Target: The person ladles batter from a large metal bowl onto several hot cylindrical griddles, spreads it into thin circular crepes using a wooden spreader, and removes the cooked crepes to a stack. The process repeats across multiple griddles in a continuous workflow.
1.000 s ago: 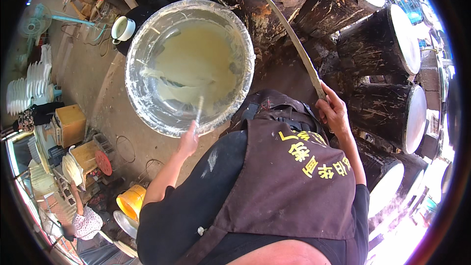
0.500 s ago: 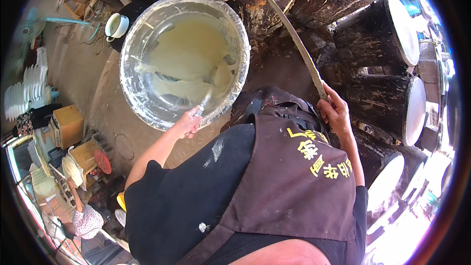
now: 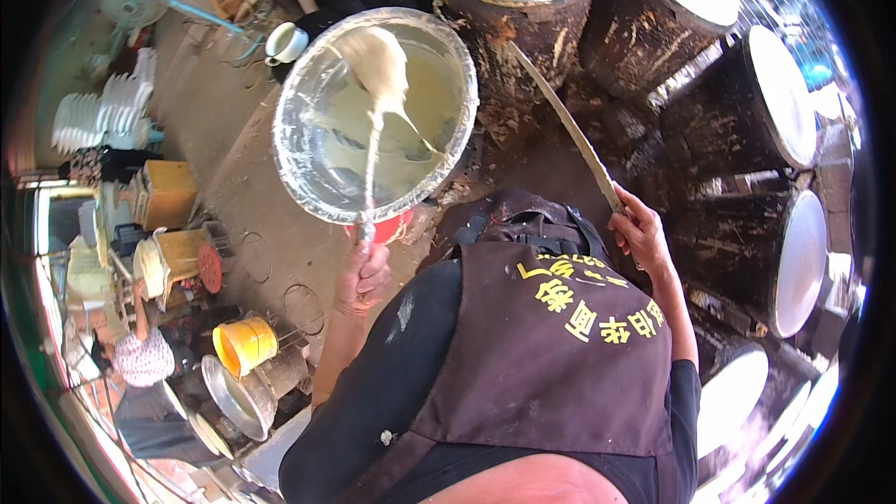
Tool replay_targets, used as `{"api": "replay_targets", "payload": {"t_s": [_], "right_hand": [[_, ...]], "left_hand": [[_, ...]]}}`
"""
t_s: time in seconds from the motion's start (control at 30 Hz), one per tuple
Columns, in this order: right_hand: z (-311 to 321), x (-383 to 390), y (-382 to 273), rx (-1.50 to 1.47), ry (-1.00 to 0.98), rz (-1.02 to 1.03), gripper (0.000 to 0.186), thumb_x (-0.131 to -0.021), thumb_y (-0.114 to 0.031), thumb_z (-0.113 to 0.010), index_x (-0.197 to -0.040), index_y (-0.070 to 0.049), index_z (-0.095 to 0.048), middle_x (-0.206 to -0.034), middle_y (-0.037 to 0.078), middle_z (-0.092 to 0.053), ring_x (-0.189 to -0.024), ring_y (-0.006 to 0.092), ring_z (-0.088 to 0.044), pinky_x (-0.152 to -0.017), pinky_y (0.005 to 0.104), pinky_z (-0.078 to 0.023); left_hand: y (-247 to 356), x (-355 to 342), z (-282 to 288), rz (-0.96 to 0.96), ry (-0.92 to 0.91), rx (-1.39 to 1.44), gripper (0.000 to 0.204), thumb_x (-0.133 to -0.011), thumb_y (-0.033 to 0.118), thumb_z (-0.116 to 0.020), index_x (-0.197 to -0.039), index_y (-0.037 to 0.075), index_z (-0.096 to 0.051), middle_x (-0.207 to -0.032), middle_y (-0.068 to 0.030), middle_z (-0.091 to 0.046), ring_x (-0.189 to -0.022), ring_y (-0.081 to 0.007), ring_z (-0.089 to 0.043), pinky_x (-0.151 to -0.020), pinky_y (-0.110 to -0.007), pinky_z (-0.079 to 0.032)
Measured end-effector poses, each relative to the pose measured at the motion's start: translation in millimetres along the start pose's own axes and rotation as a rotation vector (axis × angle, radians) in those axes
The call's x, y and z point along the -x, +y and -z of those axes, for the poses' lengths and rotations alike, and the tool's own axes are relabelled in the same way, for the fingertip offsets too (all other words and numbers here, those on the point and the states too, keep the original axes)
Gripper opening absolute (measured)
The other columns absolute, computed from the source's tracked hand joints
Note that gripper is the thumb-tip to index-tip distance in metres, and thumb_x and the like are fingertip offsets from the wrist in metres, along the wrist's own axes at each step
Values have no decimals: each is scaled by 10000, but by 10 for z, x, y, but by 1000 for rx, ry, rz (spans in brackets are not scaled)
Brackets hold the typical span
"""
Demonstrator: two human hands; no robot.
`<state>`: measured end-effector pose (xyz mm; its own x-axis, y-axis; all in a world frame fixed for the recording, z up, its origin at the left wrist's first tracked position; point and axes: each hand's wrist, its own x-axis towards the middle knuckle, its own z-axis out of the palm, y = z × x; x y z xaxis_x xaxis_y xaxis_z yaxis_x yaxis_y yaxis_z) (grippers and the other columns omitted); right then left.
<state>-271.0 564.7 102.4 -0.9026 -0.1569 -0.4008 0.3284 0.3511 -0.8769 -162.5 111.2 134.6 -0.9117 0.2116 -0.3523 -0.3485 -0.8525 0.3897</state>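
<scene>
My left hand [image 3: 364, 277] is wrapped round the handle of a long ladle [image 3: 376, 63]. The ladle's bowl, coated in pale batter, is raised over a large basin [image 3: 284, 145], and a strand of batter hangs from it. Pale, cloudy batter [image 3: 431, 91] lies in the basin, whose rim is smeared white. In my right hand [image 3: 640, 231] is one end of a long, thin, flat stick [image 3: 569, 119], slightly curved. Its far end points up toward a dark drum [image 3: 509, 33] with a round whitish top; whether they touch I cannot tell.
Several more dark drums with pale round tops, such as one [image 3: 737, 98], line the right side. A white mug [image 3: 286, 43] stands beside the basin. At lower left are a yellow bucket [image 3: 245, 346], a metal bowl [image 3: 235, 399] and another person [image 3: 143, 361]. A fan [image 3: 131, 0] stands far left.
My left hand has lifted the ladle from the batter to above the basin. The right hand still grips the stick. The view has shifted, bringing the yellow bucket into sight.
</scene>
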Motion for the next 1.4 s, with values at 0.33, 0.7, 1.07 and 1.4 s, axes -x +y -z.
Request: {"api": "replay_targets", "payload": {"t_s": [0.33, 0.7, 1.07, 1.4], "right_hand": [[-219, -358, -683, -135, -755, 81, 489, -903, -68, -542, -1385, -100, -465, -725, 9, -574, -521, 52, -481, -447, 218, -420], [165, -859, -486, 262, 94, 646, 512, -848, -54, -620, -1340, -135, -504, -849, 178, -659, -687, 318, -647, -648, 358, -522], [1377, -174, -210, -148, 628, 7, 495, -836, -7, -610, -1314, -107, -532, -1121, 175, -654, -957, 259, -674, -820, 313, -508], [2691, 365, 668, 320, 1200, 55, 512, -819, -57, -607, -1316, -161, -539, -764, 141, -566, -712, 311, -574, -662, 400, -474]], "left_hand": [[-122, -40, -1407, -324, 240, -259, 335, -1023, 178, -382, -1342, 279, -400, -664, 9, -399, -408, -49, -346, -289, -184, -328], [-254, -1307, -1534, 157, 160, -37, 264, -1013, 163, -403, -1264, 236, -447, -670, 4, -395, -430, -57, -360, -301, -196, -349], [-595, -3529, -2785, 776, -215, -431, 408, -1005, 146, -416, -1392, 264, -364, -652, -11, -374, -409, -64, -343, -287, -205, -341], [-3060, -4783, -4366, 995, -551, -716, 300, -1005, 196, -442, -1304, 205, -410, -636, 10, -394, -401, -52, -354, -292, -183, -324]]}}
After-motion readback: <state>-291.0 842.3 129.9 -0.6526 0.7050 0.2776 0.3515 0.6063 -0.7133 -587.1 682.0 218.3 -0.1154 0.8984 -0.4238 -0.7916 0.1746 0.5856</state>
